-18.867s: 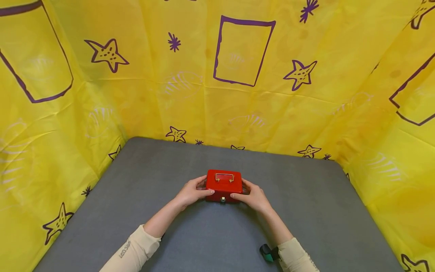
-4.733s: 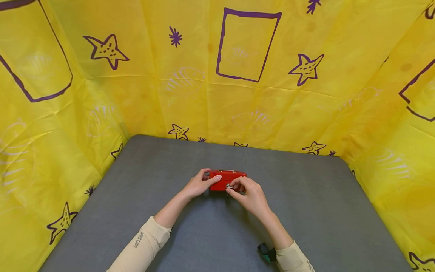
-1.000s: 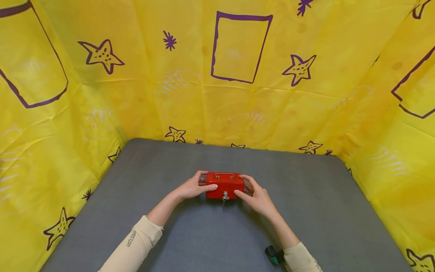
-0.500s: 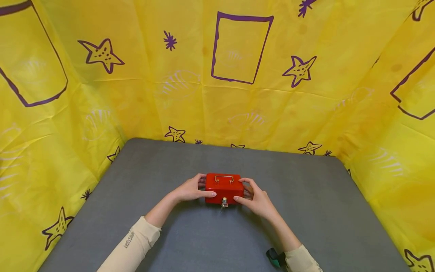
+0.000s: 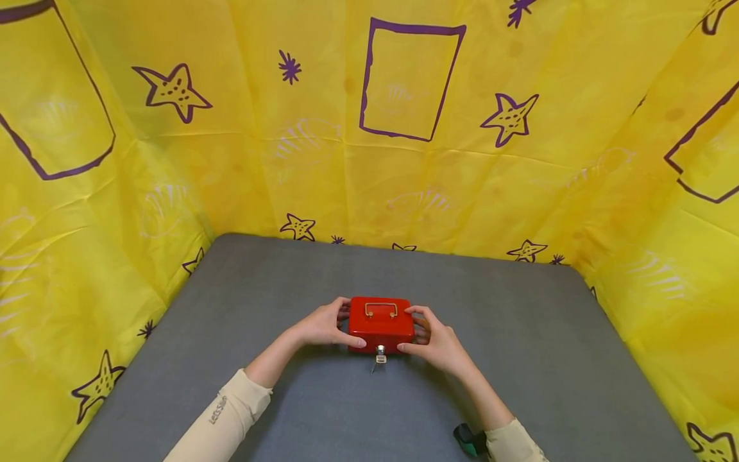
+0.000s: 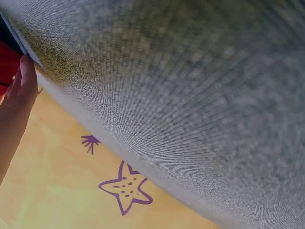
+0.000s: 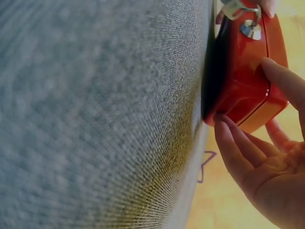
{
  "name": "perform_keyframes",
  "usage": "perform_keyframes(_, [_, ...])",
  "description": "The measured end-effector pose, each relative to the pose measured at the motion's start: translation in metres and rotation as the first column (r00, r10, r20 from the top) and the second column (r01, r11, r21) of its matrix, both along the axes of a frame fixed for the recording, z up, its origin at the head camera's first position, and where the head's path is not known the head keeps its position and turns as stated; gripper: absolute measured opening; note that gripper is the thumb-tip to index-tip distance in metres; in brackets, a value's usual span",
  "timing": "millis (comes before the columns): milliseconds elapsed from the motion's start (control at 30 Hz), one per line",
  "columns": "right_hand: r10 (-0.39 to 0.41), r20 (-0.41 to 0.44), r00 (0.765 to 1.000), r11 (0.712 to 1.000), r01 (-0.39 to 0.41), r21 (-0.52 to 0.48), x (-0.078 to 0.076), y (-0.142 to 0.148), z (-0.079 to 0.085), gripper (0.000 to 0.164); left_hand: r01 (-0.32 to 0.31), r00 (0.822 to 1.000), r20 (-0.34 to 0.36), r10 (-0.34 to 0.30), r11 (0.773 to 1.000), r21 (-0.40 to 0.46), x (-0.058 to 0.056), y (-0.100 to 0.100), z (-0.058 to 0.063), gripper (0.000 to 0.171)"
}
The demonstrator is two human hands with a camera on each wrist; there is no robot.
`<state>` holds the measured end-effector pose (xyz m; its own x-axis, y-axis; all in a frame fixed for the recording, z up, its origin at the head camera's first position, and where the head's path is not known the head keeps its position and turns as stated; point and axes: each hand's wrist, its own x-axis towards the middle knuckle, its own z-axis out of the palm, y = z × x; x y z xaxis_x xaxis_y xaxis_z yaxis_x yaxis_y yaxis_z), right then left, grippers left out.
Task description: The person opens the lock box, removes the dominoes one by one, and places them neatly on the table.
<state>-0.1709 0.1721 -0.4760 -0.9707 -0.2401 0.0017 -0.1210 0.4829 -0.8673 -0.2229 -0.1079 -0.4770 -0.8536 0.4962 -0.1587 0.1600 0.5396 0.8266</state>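
A small red metal cash box (image 5: 382, 326) with a wire carrying handle (image 5: 381, 305) on its lid is held between two hands over the grey table. The left hand (image 5: 320, 325) grips its left end, thumb on the front face. On the right end, the right hand (image 5: 440, 343) holds it with the thumb on the front and fingers round the side. Keys (image 5: 379, 360) hang from the front lock (image 7: 250, 29). The lid is down. In the right wrist view the box's dark underside (image 7: 217, 71) shows close to the table; contact is unclear. Only a red corner (image 6: 8, 59) appears in the left wrist view.
The grey table (image 5: 277, 276) spreads out around the box. Yellow cloth walls (image 5: 323, 173) with purple starfish drawings enclose its back and sides. A dark strap device (image 5: 469, 441) sits on the right wrist.
Earlier the lock held no keys; later the right hand pinched them at the lock. Now it grips the right end. Over the last second the box has tilted lid-up and come slightly nearer.
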Motion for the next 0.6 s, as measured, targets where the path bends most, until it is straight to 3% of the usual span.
perform_keyframes(400, [0.037, -0.018, 0.999, 0.999, -0.036, 0.032, 0.0013, 0.0008, -0.0014, 0.068, 0.034, 0.998, -0.056, -0.034, 0.999, -0.010, 0.0016, 0.0017, -0.0029, 0.095])
perform_keyframes(600, [0.074, -0.052, 0.996, 0.995, -0.070, 0.072, 0.0011, 0.0017, -0.0012, 0.069, 0.044, 0.994, -0.100, -0.050, 0.997, -0.056, 0.0022, 0.0027, -0.0034, 0.095])
